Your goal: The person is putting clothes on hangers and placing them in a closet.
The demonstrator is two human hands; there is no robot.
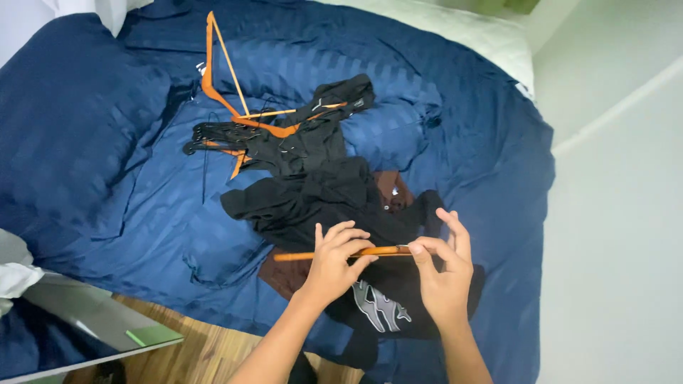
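Two hands over bed (107,142) with dark blue striped cover. Left hand (334,264) and right hand (445,274) both pinched shut on orange wooden hanger (334,253), held level above black garment (398,299) with grey print. More orange hangers (235,107) and black clothes (306,142) heaped mid-bed. Wood floor (206,348) at near edge; pale wall (612,213) on right.

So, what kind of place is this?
Probably a bedroom at home: a bed with a dark blue duvet, black clothes piled on it, and orange hangers. Both hands hold another hanger.
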